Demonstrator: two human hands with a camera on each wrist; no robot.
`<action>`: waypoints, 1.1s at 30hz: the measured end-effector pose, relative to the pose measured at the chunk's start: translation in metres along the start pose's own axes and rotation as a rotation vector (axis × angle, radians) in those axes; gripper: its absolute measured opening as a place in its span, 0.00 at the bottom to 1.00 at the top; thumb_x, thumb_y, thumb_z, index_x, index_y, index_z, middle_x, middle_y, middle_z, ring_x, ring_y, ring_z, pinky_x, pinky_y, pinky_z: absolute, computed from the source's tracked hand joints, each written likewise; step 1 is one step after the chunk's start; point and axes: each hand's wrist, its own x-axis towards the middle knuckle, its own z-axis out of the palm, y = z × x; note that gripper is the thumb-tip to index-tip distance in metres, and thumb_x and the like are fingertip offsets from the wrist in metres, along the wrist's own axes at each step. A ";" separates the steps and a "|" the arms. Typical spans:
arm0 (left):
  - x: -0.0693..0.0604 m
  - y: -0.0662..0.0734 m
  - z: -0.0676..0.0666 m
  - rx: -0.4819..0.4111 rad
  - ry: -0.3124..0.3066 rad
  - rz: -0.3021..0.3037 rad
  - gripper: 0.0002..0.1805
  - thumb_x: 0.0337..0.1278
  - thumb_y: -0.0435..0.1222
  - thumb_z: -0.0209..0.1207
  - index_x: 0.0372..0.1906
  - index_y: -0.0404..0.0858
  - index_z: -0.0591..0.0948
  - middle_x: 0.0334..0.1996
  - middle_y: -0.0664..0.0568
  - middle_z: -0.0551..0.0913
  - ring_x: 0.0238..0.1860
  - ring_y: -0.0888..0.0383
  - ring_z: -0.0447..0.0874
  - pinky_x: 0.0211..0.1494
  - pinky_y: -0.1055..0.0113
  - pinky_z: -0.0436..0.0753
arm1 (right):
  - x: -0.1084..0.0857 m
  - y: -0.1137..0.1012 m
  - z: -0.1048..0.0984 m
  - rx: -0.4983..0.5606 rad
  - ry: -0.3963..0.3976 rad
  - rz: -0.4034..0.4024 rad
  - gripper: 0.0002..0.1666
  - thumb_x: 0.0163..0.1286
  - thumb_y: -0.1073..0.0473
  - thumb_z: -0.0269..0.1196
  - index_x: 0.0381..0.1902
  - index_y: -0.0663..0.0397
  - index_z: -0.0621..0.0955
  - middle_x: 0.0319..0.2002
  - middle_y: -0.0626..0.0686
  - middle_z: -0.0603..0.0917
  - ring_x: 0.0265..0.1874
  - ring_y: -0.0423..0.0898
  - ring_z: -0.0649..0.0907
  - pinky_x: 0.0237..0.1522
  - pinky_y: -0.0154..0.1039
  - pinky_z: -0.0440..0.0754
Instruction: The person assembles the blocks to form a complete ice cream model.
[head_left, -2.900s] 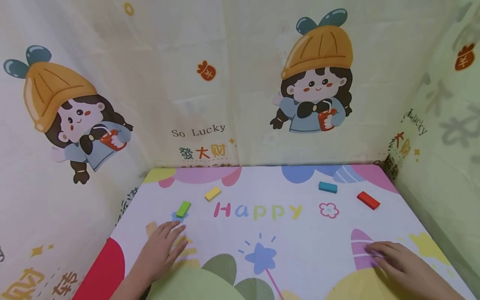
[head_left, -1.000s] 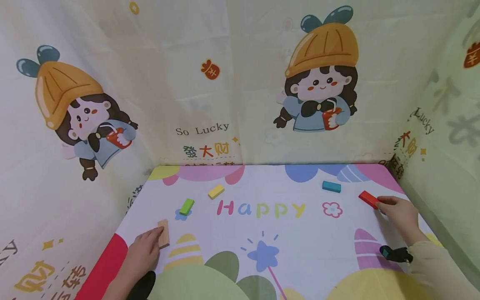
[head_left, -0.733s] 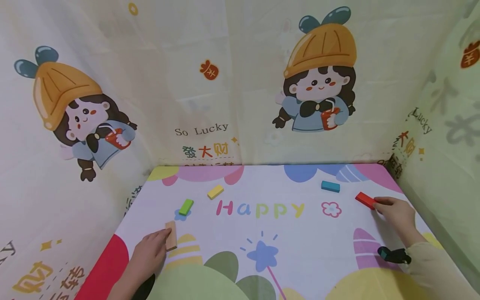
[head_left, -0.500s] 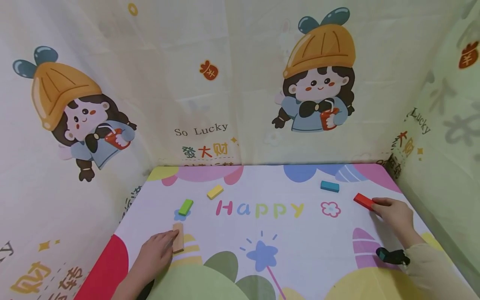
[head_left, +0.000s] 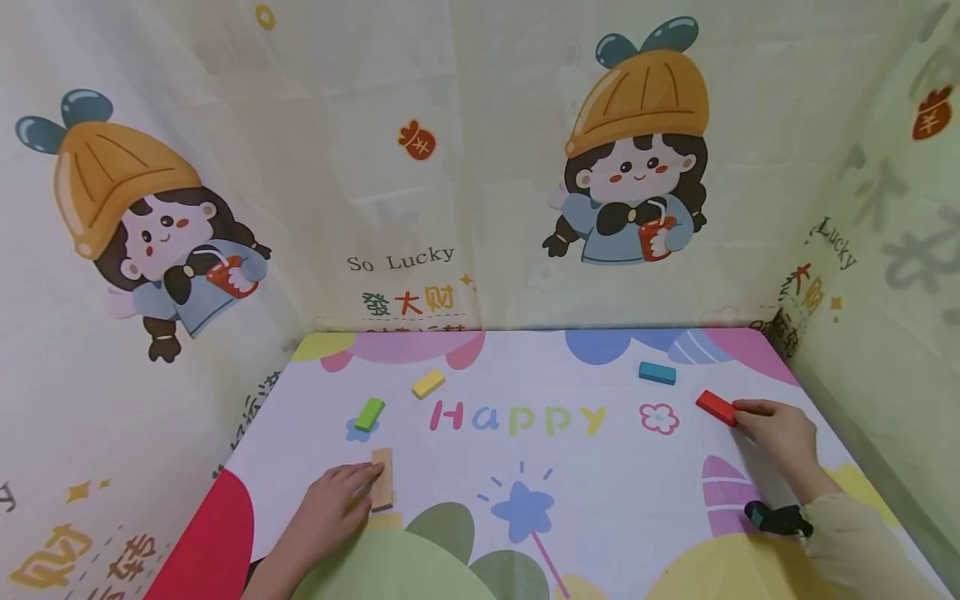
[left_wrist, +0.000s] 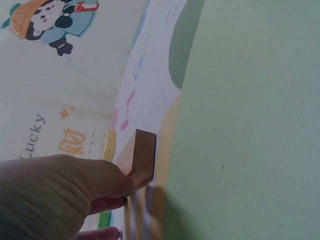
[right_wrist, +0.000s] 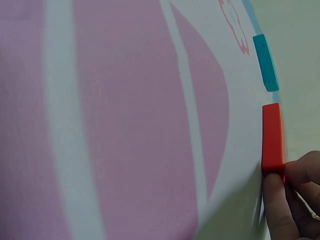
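A plain wooden block [head_left: 383, 481] is pinched at its left side by my left hand [head_left: 335, 506]. In the left wrist view, thumb and finger grip the wooden block [left_wrist: 141, 156] on its near side. On the right, my right hand [head_left: 780, 433] pinches the near end of a red block [head_left: 717, 407]. The right wrist view shows the red block [right_wrist: 272, 137] between thumb and finger, with a teal block [right_wrist: 265, 63] just beyond it. A green block [head_left: 370, 414] lies past the wooden one, and a yellow block [head_left: 428, 383] lies farther back.
A white table mat [head_left: 480, 467] printed with "Happy", a star and coloured shapes covers the table. Patterned cloth [head_left: 510, 208] hangs behind and on both sides. A dark wrist device [head_left: 780, 518] sits at the right sleeve.
My left hand has taken hold of the wooden block and moved it to the right. My right hand has reached the red block and shifted it slightly left and nearer.
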 end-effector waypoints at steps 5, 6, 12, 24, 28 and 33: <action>0.004 0.011 0.002 -0.012 -0.006 0.028 0.24 0.59 0.34 0.69 0.62 0.46 0.84 0.58 0.52 0.86 0.61 0.47 0.82 0.64 0.45 0.79 | -0.003 -0.004 0.004 0.000 -0.011 -0.011 0.27 0.75 0.52 0.61 0.59 0.71 0.82 0.58 0.74 0.82 0.54 0.67 0.77 0.37 0.39 0.74; 0.005 0.014 0.003 -0.016 -0.008 0.027 0.24 0.59 0.35 0.69 0.62 0.46 0.84 0.57 0.52 0.87 0.61 0.47 0.82 0.64 0.45 0.79 | -0.005 -0.005 0.005 0.001 -0.012 -0.015 0.27 0.74 0.52 0.62 0.59 0.71 0.82 0.58 0.74 0.81 0.54 0.67 0.77 0.38 0.39 0.73; 0.008 0.026 0.011 -0.043 0.004 0.060 0.24 0.57 0.35 0.71 0.60 0.46 0.86 0.56 0.53 0.87 0.60 0.48 0.81 0.62 0.45 0.79 | -0.010 -0.015 0.013 0.029 -0.047 -0.009 0.28 0.75 0.52 0.61 0.60 0.71 0.81 0.59 0.74 0.80 0.56 0.67 0.76 0.40 0.39 0.74; 0.017 0.052 0.025 -0.050 0.056 0.199 0.24 0.53 0.33 0.72 0.58 0.45 0.87 0.54 0.54 0.88 0.59 0.49 0.82 0.61 0.47 0.80 | -0.018 -0.026 0.030 0.067 -0.087 -0.025 0.28 0.76 0.52 0.60 0.62 0.69 0.80 0.61 0.74 0.79 0.56 0.66 0.75 0.43 0.43 0.77; 0.020 0.061 0.029 -0.052 0.064 0.236 0.24 0.52 0.34 0.73 0.58 0.45 0.87 0.53 0.55 0.88 0.57 0.50 0.83 0.60 0.48 0.81 | -0.020 -0.028 0.035 0.084 -0.103 -0.042 0.27 0.76 0.52 0.60 0.62 0.69 0.80 0.61 0.74 0.79 0.54 0.65 0.76 0.37 0.32 0.78; 0.023 0.070 0.034 -0.030 0.036 0.269 0.24 0.56 0.37 0.72 0.60 0.46 0.87 0.54 0.55 0.88 0.57 0.51 0.82 0.60 0.48 0.80 | -0.022 -0.032 0.040 0.078 -0.114 -0.052 0.27 0.76 0.52 0.61 0.61 0.69 0.81 0.60 0.73 0.80 0.53 0.63 0.77 0.38 0.34 0.77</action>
